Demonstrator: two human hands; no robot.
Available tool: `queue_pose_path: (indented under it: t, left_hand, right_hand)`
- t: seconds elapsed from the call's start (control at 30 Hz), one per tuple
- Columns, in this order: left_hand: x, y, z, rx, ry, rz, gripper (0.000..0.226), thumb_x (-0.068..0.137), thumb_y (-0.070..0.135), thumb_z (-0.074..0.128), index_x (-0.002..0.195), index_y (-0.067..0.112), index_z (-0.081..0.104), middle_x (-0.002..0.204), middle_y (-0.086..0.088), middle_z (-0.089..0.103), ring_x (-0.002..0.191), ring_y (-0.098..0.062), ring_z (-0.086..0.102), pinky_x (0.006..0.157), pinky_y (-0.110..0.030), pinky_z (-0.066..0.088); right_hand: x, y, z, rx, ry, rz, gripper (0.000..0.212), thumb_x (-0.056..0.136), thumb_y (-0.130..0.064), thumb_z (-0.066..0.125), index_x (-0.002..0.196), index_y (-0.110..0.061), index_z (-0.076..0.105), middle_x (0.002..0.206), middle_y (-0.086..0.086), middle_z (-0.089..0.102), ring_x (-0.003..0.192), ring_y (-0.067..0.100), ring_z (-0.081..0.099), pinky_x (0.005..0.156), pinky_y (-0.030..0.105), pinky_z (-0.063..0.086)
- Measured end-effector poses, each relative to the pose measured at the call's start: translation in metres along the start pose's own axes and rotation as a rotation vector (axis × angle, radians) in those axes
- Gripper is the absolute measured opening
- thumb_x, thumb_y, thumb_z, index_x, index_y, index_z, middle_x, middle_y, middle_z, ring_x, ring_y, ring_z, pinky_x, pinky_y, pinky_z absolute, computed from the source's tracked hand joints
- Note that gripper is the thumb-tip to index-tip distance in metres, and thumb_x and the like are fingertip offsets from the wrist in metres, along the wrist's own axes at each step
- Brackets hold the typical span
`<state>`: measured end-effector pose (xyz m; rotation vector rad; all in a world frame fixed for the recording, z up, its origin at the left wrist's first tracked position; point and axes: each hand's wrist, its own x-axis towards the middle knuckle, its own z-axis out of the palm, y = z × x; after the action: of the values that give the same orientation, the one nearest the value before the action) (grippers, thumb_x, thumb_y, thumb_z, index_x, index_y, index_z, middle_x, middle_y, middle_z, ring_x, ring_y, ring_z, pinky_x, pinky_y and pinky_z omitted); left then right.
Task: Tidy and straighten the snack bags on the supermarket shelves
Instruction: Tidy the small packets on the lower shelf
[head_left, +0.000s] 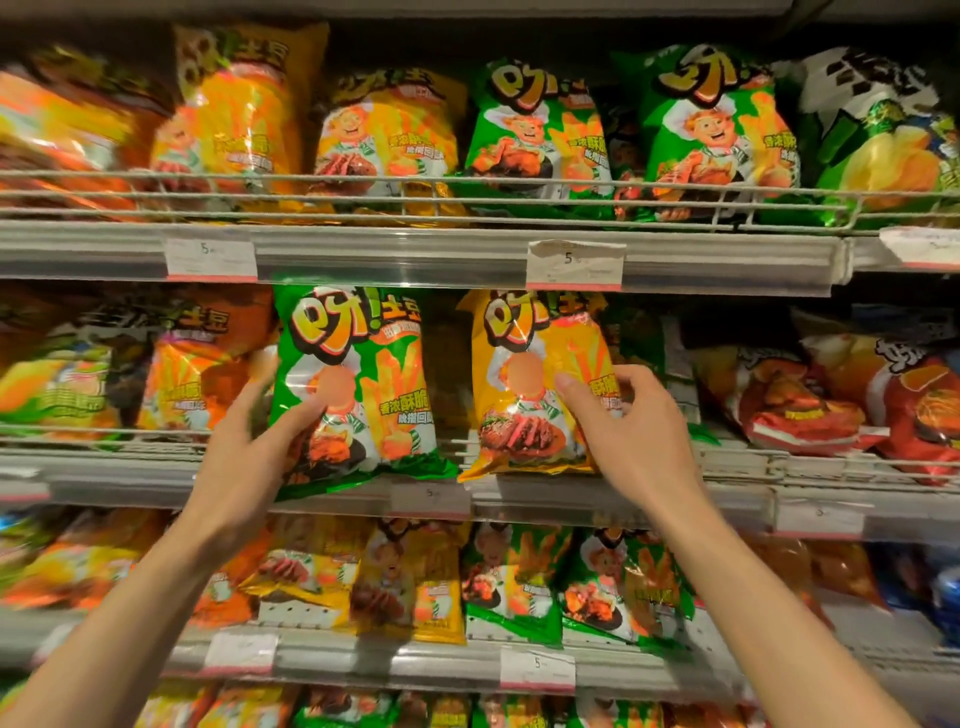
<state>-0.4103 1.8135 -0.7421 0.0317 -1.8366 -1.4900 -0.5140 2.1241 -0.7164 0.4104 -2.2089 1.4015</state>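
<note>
A green snack bag (358, 384) stands upright at the front of the middle shelf (675, 499), its bottom edge hanging over the shelf lip. My left hand (260, 441) grips its lower left side, thumb on the front. Beside it to the right stands a yellow snack bag (530, 364) of the same brand. My right hand (623, 426) holds that bag's right side, thumb pressed on the front and fingers curled around the edge. A dark gap separates the two bags.
The upper shelf (415, 249) carries yellow and green bags behind a wire rail, with price tags (574, 265) on its edge. Red bags (800, 400) lie to the right on the middle shelf, orange bags (197, 364) to the left. The lower shelf holds more bags.
</note>
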Motion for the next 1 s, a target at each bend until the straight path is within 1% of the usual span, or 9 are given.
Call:
queue_pose_path:
  t: [0.13, 0.23, 0.33, 0.57, 0.67, 0.77, 0.83, 0.93, 1.0]
  left_hand:
    - [0.009, -0.006, -0.027, -0.014, 0.001, -0.017, 0.064, 0.081, 0.049, 0.073, 0.142, 0.043, 0.055, 0.127, 0.016, 0.071, 0.111, -0.009, 0.071, 0.090, -0.035, 0.055]
    - [0.013, -0.007, -0.042, -0.015, -0.002, -0.024, 0.042, 0.092, 0.031, 0.072, 0.129, 0.049, 0.063, 0.121, 0.015, 0.074, 0.105, -0.007, 0.073, 0.076, -0.021, 0.059]
    - [0.015, -0.007, -0.056, -0.025, 0.018, -0.039, 0.036, 0.096, 0.018, 0.066, 0.121, 0.044, 0.068, 0.111, 0.015, 0.077, 0.092, -0.002, 0.075, 0.063, -0.013, 0.055]
    - [0.011, -0.003, -0.053, 0.018, -0.038, -0.030, 0.050, 0.098, 0.014, 0.062, 0.096, 0.063, 0.072, 0.100, 0.028, 0.076, 0.086, 0.008, 0.072, 0.060, -0.007, 0.053]
    - [0.013, -0.007, -0.049, -0.003, -0.003, -0.036, 0.041, 0.097, 0.018, 0.064, 0.118, 0.053, 0.068, 0.104, 0.028, 0.075, 0.093, 0.005, 0.073, 0.063, -0.008, 0.054]
    - [0.014, -0.008, -0.045, -0.050, -0.004, -0.064, 0.053, 0.096, 0.020, 0.066, 0.147, 0.028, 0.053, 0.121, 0.014, 0.075, 0.104, -0.007, 0.074, 0.070, -0.015, 0.058]
    - [0.013, -0.009, -0.042, -0.069, -0.011, -0.065, 0.054, 0.096, 0.019, 0.066, 0.148, 0.026, 0.052, 0.124, 0.008, 0.074, 0.104, -0.010, 0.074, 0.069, -0.017, 0.059]
    - [0.012, -0.010, -0.035, -0.077, -0.015, -0.059, 0.056, 0.095, 0.020, 0.066, 0.149, 0.026, 0.051, 0.125, 0.008, 0.073, 0.104, -0.006, 0.073, 0.068, -0.015, 0.058]
    - [0.011, -0.010, -0.031, -0.068, -0.034, -0.036, 0.057, 0.092, 0.024, 0.068, 0.147, 0.028, 0.052, 0.120, 0.015, 0.074, 0.102, -0.002, 0.073, 0.068, -0.012, 0.056]
  right_hand:
    - [0.012, -0.019, 0.034, 0.005, -0.024, -0.030, 0.070, 0.087, -0.070, 0.060, 0.137, -0.021, 0.050, 0.129, -0.003, 0.057, 0.113, 0.014, 0.052, 0.089, 0.032, 0.040]
    - [0.019, -0.030, 0.056, -0.018, -0.049, -0.042, 0.072, 0.089, -0.069, 0.060, 0.141, -0.019, 0.047, 0.137, 0.000, 0.054, 0.112, 0.013, 0.049, 0.088, 0.030, 0.037]
    - [0.027, -0.034, 0.067, -0.052, -0.067, -0.042, 0.072, 0.091, -0.068, 0.058, 0.142, -0.018, 0.047, 0.140, 0.002, 0.052, 0.111, 0.014, 0.049, 0.087, 0.030, 0.035]
    - [0.029, -0.041, 0.105, -0.103, -0.027, -0.043, 0.069, 0.096, -0.057, 0.059, 0.142, -0.009, 0.038, 0.143, 0.012, 0.045, 0.125, 0.031, 0.052, 0.094, 0.035, 0.041]
    - [0.027, -0.036, 0.116, -0.129, -0.170, -0.032, 0.068, 0.098, -0.056, 0.056, 0.144, -0.010, 0.036, 0.144, 0.012, 0.048, 0.126, 0.032, 0.054, 0.101, 0.043, 0.047]
    - [0.029, -0.024, 0.107, -0.178, -0.185, -0.056, 0.057, 0.099, -0.055, 0.054, 0.139, -0.015, 0.048, 0.129, 0.003, 0.061, 0.118, 0.026, 0.059, 0.087, 0.036, 0.049]
    - [0.030, -0.022, 0.101, -0.273, -0.238, -0.102, 0.047, 0.100, -0.055, 0.052, 0.128, -0.017, 0.055, 0.112, 0.000, 0.067, 0.106, 0.026, 0.064, 0.074, 0.034, 0.047]
    - [0.032, -0.022, 0.093, -0.300, -0.337, -0.128, 0.043, 0.102, -0.052, 0.051, 0.126, -0.018, 0.060, 0.106, -0.003, 0.069, 0.096, 0.017, 0.065, 0.075, 0.032, 0.052]
    - [0.030, -0.021, 0.079, -0.232, -0.250, -0.186, 0.040, 0.102, -0.047, 0.055, 0.132, -0.021, 0.062, 0.112, -0.006, 0.068, 0.097, 0.009, 0.059, 0.076, 0.022, 0.044]
